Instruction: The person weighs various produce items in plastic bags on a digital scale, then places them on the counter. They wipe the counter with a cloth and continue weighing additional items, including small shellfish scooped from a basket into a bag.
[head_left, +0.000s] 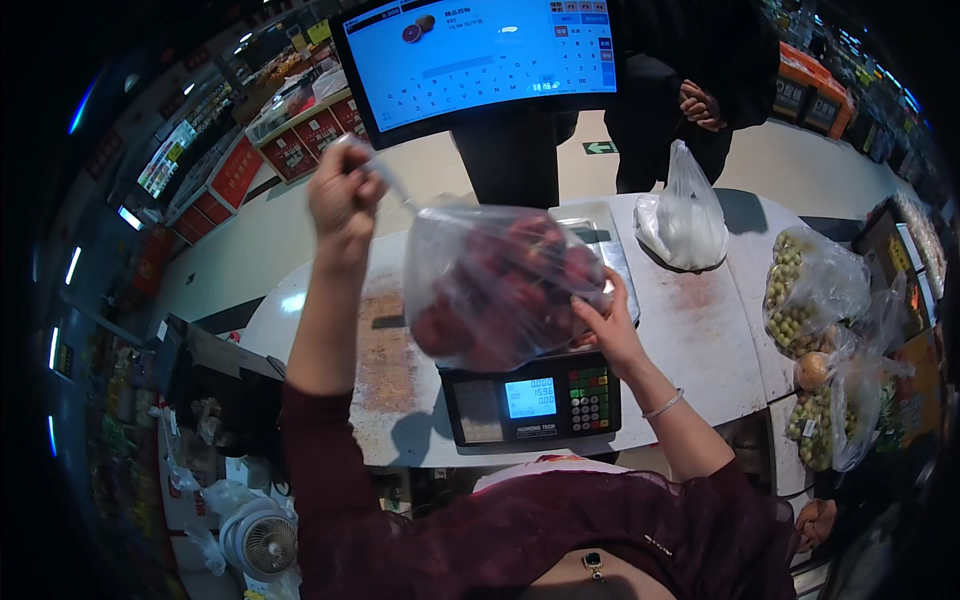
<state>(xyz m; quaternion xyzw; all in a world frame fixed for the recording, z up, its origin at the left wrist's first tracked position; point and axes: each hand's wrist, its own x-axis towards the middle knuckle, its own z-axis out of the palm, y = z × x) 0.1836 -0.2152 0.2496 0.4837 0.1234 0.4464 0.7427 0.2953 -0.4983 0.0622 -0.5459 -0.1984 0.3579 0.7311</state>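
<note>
A clear plastic bag of dark red round fruit (502, 289) hangs tilted over the metal pan of a digital scale (532, 405). My left hand (349, 187), raised at the upper left, grips the bag's twisted plastic top. My right hand (611, 322) rests against the bag's lower right side, fingers spread and partly behind the plastic; whether they pinch it I cannot tell. The scale's lit display faces me. Behind it stands a touchscreen monitor (480, 64) showing a fruit picture and a keyboard.
A knotted white plastic bag (682, 217) stands on the white counter (697, 337), right of the scale. Bags of green grapes (787, 300) lie at the right edge. A person in dark clothes stands across the counter, hands clasped (701, 105). A small fan (262, 540) is at lower left.
</note>
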